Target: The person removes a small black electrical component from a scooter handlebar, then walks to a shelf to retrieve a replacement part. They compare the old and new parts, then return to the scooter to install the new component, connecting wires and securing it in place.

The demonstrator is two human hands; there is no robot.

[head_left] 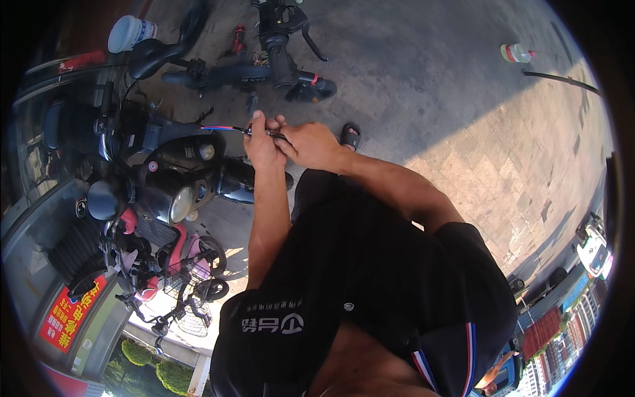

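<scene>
In front of my body both hands meet around a thin black cable (241,130), with red and blue wires (218,128) showing toward the left. My left hand (264,147) is closed, pinching the cable with its thumb raised on top. Pressed against it from the right, my right hand (315,143) is closed on the dark, curved part of the cable. The fingers hide much of what lies between them, and I cannot make out whether a small tool is there too. Toward the left, the wires reach the black scooter (188,151).
More two-wheelers stand on the left, among them a pink bike with a wire basket (192,317). Ahead is a dark folding scooter (283,66); a white bucket (129,34) is at the far left. A plastic bottle (516,53) lies far right. A sandalled foot (350,135) shows just beyond my hands.
</scene>
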